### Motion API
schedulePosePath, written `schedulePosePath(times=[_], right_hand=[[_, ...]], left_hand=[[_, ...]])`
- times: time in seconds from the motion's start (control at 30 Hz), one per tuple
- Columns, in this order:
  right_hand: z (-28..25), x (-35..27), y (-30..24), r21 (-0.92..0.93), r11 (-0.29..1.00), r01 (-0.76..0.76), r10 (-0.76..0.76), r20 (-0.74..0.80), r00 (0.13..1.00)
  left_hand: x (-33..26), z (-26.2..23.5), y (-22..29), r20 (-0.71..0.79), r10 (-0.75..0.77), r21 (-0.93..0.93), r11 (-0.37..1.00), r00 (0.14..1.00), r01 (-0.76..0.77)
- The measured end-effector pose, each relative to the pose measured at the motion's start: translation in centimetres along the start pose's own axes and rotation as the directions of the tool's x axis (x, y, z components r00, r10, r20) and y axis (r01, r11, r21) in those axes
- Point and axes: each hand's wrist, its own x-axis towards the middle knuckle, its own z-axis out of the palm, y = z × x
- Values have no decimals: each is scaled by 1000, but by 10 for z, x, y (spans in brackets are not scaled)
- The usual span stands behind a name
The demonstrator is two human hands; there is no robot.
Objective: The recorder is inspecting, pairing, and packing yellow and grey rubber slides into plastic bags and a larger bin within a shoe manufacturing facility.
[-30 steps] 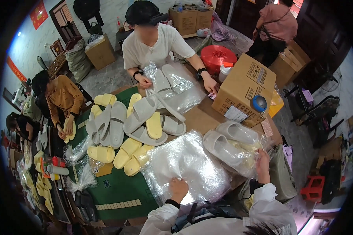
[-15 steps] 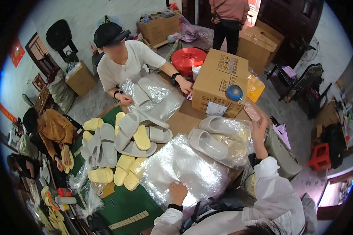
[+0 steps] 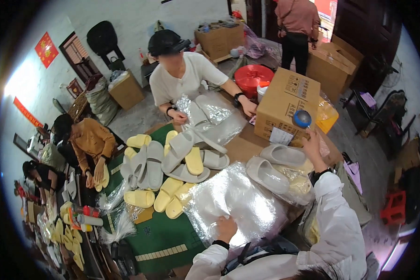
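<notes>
Left hand (image 3: 227,227) half-curled on clear bags (image 3: 238,200). From the right hand (image 3: 313,144), grip unclear: blue-rimmed dome (image 3: 302,118) at eleven o'clock, dark-printed carton (image 3: 284,95) at ten, bagged grey slippers (image 3: 268,176) at eight.

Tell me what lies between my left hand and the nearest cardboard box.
In the head view: clear plastic packaging, then grey slippers in clear plastic.

Moderately bright indoor light washes the left wall (image 3: 22,83) out to white. Sharp glare whitens the clear plastic bags (image 3: 240,198). Fisheye distortion tilts the dark door (image 3: 369,39) near the black, vignetted rim.
</notes>
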Motion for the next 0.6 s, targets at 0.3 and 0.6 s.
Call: schedulePosePath(times=[0.3, 0.6], right_hand=[[5, 8, -11, -22, 992, -122, 124, 153, 980], [5, 2, -3, -73, 997, 5, 0, 66, 998]], left_hand=[[4, 24, -4, -66, -65, 121, 990, 996, 73], [0, 20, -1, -145, 43, 132, 991, 988, -24]])
